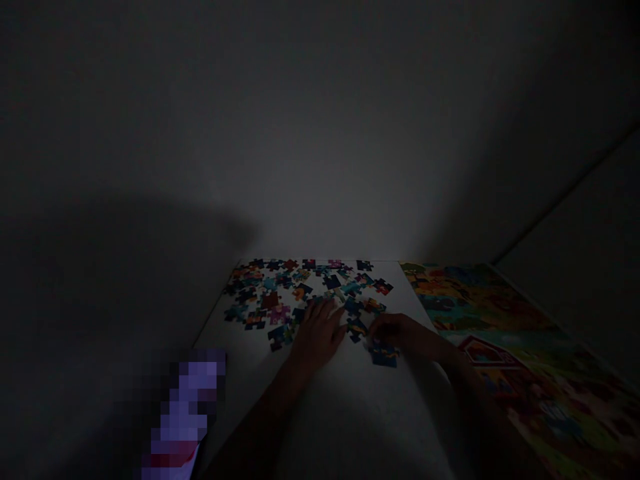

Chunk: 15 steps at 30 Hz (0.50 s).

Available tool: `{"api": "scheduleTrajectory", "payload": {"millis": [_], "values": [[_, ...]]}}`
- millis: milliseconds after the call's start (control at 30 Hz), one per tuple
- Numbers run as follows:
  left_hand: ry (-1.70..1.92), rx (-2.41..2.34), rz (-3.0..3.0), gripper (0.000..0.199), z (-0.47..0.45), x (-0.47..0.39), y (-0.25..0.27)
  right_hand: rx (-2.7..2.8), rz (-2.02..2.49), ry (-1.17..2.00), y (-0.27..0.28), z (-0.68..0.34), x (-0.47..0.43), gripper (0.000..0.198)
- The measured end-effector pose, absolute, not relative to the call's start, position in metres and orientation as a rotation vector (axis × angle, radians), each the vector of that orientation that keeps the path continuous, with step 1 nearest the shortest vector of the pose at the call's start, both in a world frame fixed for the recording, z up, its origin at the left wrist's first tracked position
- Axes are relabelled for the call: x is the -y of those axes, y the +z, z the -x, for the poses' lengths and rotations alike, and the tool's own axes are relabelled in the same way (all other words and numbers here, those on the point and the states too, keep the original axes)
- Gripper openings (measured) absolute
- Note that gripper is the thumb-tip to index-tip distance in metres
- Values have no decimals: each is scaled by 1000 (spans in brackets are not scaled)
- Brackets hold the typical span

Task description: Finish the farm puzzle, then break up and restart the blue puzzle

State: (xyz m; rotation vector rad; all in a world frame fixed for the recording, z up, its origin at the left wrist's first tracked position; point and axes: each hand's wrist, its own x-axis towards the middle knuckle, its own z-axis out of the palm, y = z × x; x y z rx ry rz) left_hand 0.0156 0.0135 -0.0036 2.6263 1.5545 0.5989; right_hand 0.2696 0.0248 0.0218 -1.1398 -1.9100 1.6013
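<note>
My left hand (320, 330) lies palm down on the white tabletop, its fingers stretched out over loose jigsaw puzzle pieces at the near side of the pile. Just to its right, my right hand (397, 332) has its fingers bent and closed at the upper edge of a dark blue puzzle piece (385, 357); the fingertips are partly hidden in the dim light. Between the two hands lies another dark puzzle piece (357, 329). Farther back, several mixed pieces, such as a brown one (271, 300) and a pink one (279, 314), are scattered about.
A colourful picture sheet (480, 320) with a red barn covers the right side of the table (345, 413). At the lower left is a bright, pixelated screen-like object (185, 413). A pale wall (320, 147) rises behind the table. The room is very dark.
</note>
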Motion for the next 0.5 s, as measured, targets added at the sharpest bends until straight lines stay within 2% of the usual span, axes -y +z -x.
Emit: {"api": "scheduleTrajectory", "payload": {"millis": [133, 233, 400, 500], "values": [[581, -1750, -2532, 47, -18, -4, -6, 1955, 1335, 1303, 13, -269, -29, 28], [530, -1579, -2554, 48, -19, -1, -8, 2134, 1323, 1008, 8, -263, -29, 30], [608, -1624, -2496, 45, -15, -12, -4, 2340, 1340, 636, -8, -251, -27, 59], [629, -1877, -2379, 45, -4, -25, 0, 2376, 1350, 563, -13, -244, -24, 58]]}}
